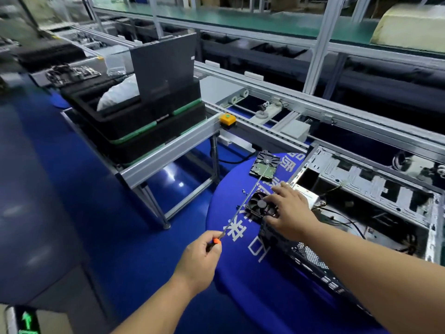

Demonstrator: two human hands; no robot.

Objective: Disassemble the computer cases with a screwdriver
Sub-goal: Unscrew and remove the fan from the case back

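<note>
- Fingers of your left hand (pixel 199 257) curl round the orange-and-black handle of the screwdriver (pixel 243 206); its long thin shaft slants up and to the right, over the blue worktop (pixel 237 280), with the tip near the hard drive (pixel 264 166).
- Left of you, stacked black trays (pixel 144 126) sit on an aluminium conveyor frame (pixel 168 153), with a dark flat panel (pixel 163 68) standing upright on them and a yellow button box (pixel 227 119) at the frame's corner.
- Small loose screws (pixel 243 190) lie on the worktop just left of the shaft.
- Your hard drive lies flat at the far edge of the worktop, beyond the fan.
- Your right hand (pixel 287 210) rests on the black fan (pixel 261 205), fingers spread and slightly bent over its right side, thumb at its near edge.
- Your open computer case (pixel 375 189) lies on its side on the right of the worktop, touching the fan's side, loose wires showing inside.
</note>
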